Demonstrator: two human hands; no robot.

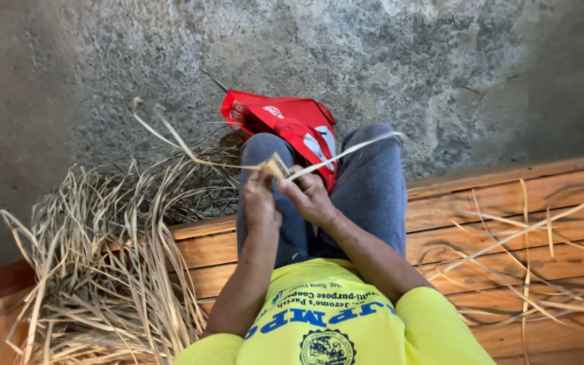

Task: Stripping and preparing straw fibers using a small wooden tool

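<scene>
**Two hands, one small weave**

Left hand (pixel 259 197) and right hand (pixel 307 196) both pinch one small woven piece (pixel 277 166) above the knees. Two long strips (pixel 346 153) trail outward. One red bag (pixel 285 125) lies beyond the hands; one straw pile (pixel 103 257) sits left.

One red bag (pixel 292 125), one wooden bench (pixel 495 203), two heaps of dry leaf strips (pixel 103 270).

A heap of dry straw (pixel 103 270) is blocking the left of the worktop (pixel 481 203), loose strands (pixel 528 270) are crossing its right side, and a red bag (pixel 292 125) is lying ahead; bare concrete floor (pixel 441 67) is lying open beyond.
</scene>
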